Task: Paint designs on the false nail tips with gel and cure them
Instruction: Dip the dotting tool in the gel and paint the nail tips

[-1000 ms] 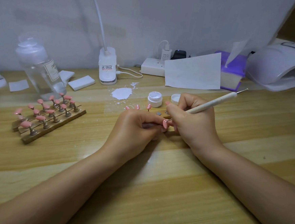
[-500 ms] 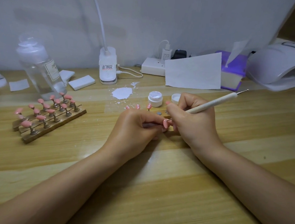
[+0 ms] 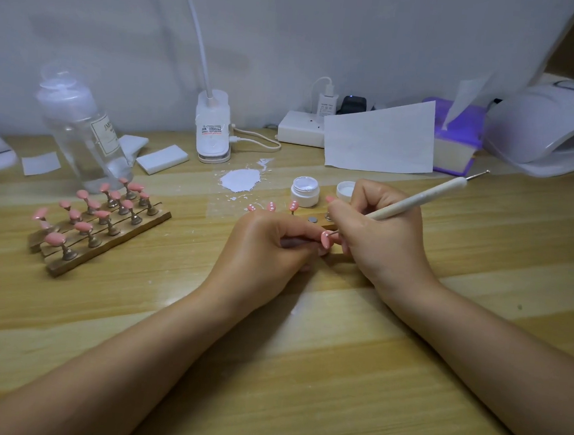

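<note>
The left hand [image 3: 262, 246] pinched a pink nail tip [image 3: 325, 240] steady just in front of the gel jar [image 3: 304, 191] while the right hand [image 3: 377, 231], curled round the dotting tool [image 3: 417, 199], met it, apparently for control; plain tips [image 3: 90, 215] waited left.
</note>
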Demonstrator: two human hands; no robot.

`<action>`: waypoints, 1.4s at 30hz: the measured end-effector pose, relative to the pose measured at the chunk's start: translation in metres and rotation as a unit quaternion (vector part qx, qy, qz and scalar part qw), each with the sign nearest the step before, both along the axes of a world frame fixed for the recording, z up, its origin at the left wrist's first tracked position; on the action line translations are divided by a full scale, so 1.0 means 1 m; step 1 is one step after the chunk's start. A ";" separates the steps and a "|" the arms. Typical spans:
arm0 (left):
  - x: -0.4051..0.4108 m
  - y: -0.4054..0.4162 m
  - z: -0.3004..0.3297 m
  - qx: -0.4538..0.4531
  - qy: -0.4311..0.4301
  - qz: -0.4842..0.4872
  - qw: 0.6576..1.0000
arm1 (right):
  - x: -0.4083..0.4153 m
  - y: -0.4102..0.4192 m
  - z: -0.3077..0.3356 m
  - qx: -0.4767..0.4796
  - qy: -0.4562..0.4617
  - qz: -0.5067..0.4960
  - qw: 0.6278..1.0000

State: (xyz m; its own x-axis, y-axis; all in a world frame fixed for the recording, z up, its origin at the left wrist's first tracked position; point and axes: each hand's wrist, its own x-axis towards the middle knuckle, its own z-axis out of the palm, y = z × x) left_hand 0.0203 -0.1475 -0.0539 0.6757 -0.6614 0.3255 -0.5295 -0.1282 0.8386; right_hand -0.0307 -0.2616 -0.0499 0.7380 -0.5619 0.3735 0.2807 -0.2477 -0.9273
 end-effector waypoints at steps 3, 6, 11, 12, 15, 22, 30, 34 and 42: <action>0.000 0.000 0.000 0.002 -0.012 0.001 1.000 | -0.001 0.000 0.001 0.003 -0.003 0.003 1.000; 0.001 -0.001 0.000 0.001 -0.012 0.000 1.000 | -0.001 0.000 0.001 0.009 -0.005 0.014 1.000; 0.002 0.000 -0.001 0.005 -0.017 0.007 1.000 | 0.000 -0.001 0.000 0.001 0.002 -0.002 1.000; 0.002 -0.001 -0.001 0.004 -0.015 0.005 1.000 | 0.000 -0.001 -0.001 -0.001 0.002 -0.003 1.000; 0.001 -0.001 -0.001 0.003 -0.014 0.000 1.000 | 0.000 -0.001 -0.001 -0.006 0.004 -0.011 1.000; 0.002 -0.001 -0.001 -0.004 -0.009 -0.005 1.000 | 0.000 0.000 0.001 0.006 0.008 -0.014 1.000; 0.002 -0.001 -0.002 -0.001 -0.011 -0.004 1.000 | 0.000 -0.001 0.000 -0.005 0.011 -0.018 1.000; 0.002 -0.001 -0.002 -0.001 -0.021 -0.002 1.000 | 0.000 0.000 0.001 0.002 0.012 -0.010 1.000; 0.001 -0.001 -0.002 -0.005 -0.017 -0.001 1.000 | -0.002 0.001 0.002 0.011 0.014 -0.010 1.000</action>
